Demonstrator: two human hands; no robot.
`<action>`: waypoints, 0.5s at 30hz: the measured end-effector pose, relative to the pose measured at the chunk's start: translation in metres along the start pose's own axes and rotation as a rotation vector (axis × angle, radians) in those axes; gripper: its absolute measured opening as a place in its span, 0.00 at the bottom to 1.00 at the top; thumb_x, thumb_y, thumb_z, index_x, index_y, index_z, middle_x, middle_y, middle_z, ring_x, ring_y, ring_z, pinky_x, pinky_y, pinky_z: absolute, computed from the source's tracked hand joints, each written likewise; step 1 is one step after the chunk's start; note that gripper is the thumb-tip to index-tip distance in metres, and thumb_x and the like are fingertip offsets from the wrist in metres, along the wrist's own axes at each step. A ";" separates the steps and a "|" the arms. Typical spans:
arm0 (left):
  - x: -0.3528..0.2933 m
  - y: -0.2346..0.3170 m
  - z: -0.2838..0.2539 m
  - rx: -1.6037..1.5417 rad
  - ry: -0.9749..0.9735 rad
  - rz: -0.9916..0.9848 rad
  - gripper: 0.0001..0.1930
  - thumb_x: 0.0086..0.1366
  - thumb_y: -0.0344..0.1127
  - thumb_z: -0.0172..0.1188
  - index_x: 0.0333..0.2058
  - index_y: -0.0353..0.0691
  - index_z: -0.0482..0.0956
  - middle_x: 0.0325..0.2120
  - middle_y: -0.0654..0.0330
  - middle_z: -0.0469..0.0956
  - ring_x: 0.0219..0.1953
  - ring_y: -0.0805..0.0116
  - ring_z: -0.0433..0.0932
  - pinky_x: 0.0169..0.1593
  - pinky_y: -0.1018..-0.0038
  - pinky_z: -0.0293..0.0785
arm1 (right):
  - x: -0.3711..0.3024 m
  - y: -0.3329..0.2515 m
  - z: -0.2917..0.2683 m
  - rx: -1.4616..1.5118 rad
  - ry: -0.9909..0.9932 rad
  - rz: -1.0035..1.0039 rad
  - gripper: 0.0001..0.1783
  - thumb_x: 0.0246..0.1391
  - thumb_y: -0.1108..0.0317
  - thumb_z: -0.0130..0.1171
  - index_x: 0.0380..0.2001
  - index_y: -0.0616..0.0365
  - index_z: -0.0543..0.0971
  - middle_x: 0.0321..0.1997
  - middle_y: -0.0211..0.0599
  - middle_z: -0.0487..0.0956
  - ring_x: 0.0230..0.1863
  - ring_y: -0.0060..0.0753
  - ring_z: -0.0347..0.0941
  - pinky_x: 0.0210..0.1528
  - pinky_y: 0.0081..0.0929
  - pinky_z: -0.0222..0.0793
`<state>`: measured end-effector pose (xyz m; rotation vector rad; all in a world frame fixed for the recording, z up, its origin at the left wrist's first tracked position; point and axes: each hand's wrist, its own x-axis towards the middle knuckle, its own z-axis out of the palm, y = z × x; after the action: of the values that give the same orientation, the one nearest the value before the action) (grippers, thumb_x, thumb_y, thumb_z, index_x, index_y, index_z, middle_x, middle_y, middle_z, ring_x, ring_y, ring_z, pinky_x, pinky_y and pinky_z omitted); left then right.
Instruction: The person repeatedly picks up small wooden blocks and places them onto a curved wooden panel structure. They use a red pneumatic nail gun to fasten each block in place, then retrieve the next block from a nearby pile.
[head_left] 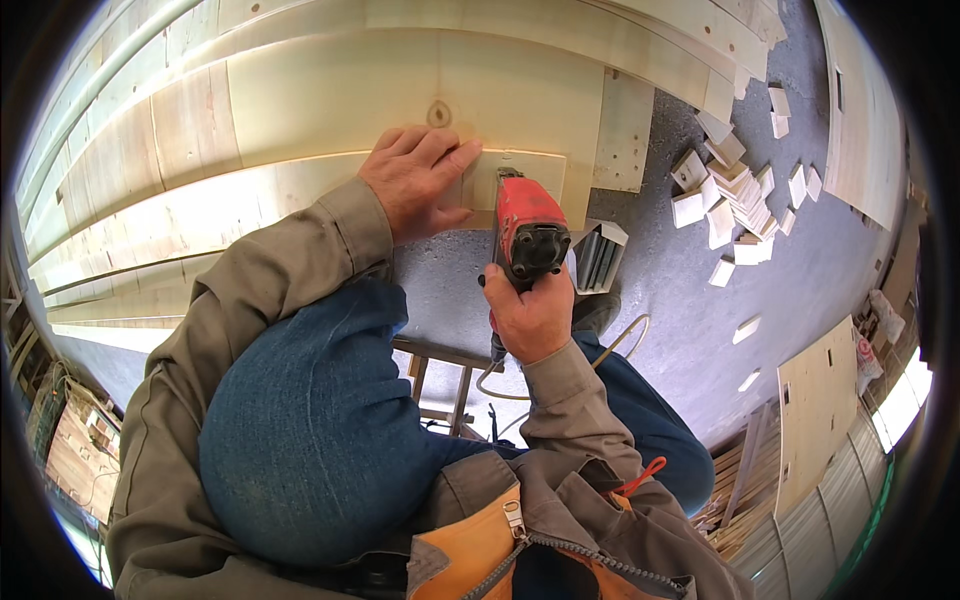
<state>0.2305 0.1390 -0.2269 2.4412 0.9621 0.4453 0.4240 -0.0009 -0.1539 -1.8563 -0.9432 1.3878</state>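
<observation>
My left hand (416, 182) lies across the near edge of a pale wooden panel (335, 105). Its fingers are stretched over the wood and the thumb stands apart, beside a short flat board (545, 172) placed along that edge. My right hand (536, 314) is closed around the handle of a red and black air nail gun (527, 205). The gun's nose sits at the short board, just right of my left hand; whether it touches the wood cannot be made out. A yellowish air hose (640, 330) loops near my right wrist.
More long wooden panels (150, 140) are stacked at the left and far side. Loose small wood blocks (735, 195) lie heaped on the grey floor (650, 280) at right. A box of dark strips (598, 258) stands beside the gun. A plywood sheet (818, 410) leans at lower right.
</observation>
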 end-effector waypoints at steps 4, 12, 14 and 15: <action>0.000 0.000 0.000 -0.002 -0.005 -0.002 0.42 0.49 0.50 0.82 0.62 0.44 0.78 0.52 0.57 0.77 0.54 0.52 0.77 0.60 0.57 0.72 | 0.001 -0.001 0.000 -0.033 0.013 -0.054 0.21 0.53 0.70 0.69 0.51 0.60 0.80 0.49 0.48 0.80 0.49 0.53 0.79 0.55 0.42 0.75; 0.000 0.000 0.000 -0.001 -0.006 0.002 0.42 0.48 0.50 0.82 0.62 0.44 0.78 0.52 0.57 0.77 0.54 0.52 0.77 0.61 0.58 0.71 | 0.000 -0.003 -0.001 -0.017 -0.008 -0.028 0.21 0.53 0.71 0.68 0.51 0.59 0.81 0.50 0.48 0.81 0.50 0.53 0.79 0.56 0.42 0.75; 0.001 0.000 0.000 -0.003 -0.011 -0.002 0.42 0.48 0.50 0.82 0.62 0.44 0.78 0.52 0.57 0.77 0.55 0.52 0.77 0.61 0.58 0.71 | 0.000 -0.002 -0.001 0.005 -0.012 0.014 0.21 0.53 0.71 0.68 0.51 0.59 0.81 0.50 0.48 0.81 0.51 0.53 0.78 0.57 0.42 0.74; 0.001 0.000 0.000 -0.002 -0.014 -0.003 0.43 0.48 0.50 0.82 0.62 0.44 0.78 0.52 0.57 0.77 0.55 0.52 0.77 0.61 0.58 0.71 | -0.001 -0.002 0.000 0.013 -0.016 0.034 0.21 0.53 0.71 0.68 0.51 0.59 0.81 0.50 0.47 0.81 0.51 0.53 0.78 0.57 0.42 0.74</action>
<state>0.2311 0.1394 -0.2263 2.4372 0.9596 0.4279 0.4235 -0.0006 -0.1520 -1.8625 -0.9126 1.4281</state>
